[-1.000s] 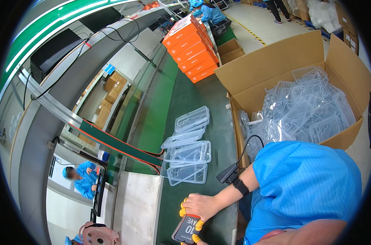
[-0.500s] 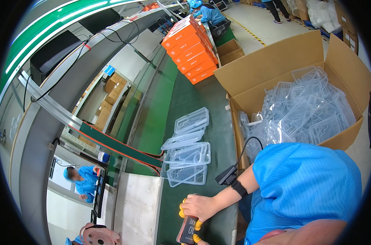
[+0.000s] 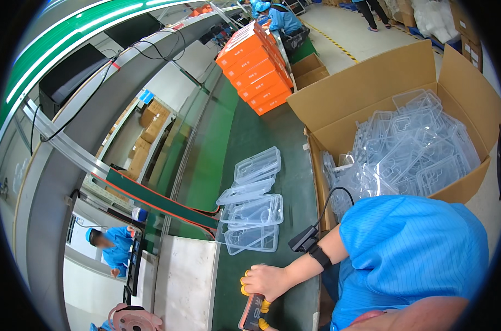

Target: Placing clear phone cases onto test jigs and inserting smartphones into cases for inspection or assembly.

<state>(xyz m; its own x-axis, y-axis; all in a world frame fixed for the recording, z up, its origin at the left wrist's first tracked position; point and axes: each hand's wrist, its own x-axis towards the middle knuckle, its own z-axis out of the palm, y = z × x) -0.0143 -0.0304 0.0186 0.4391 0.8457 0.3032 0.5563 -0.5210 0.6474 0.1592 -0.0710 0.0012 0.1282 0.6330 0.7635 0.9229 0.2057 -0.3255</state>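
A small flat dark block with reddish-orange edges and pale print lies low on the green work surface. My right hand is closed around its far end, yellow covers on its fingertips and a black band at the wrist. From my left hand only yellow-covered fingertips show at the bottom edge, pressed against the block's side; the remainder is cut off. Beyond my right hand, several clear plastic cases lie in an overlapping row on the green surface.
To the right stands an open cardboard box heaped with clear plastic cases. Orange boxes are stacked at the far end. A black cabled device sits by my wrist. Metal framing runs along the left; co-workers are farther off.
The block has tilted in my fingers, and its printed face shows narrower with more of the orange edge in sight. My right hand has shifted slightly. The clear cases stay put.
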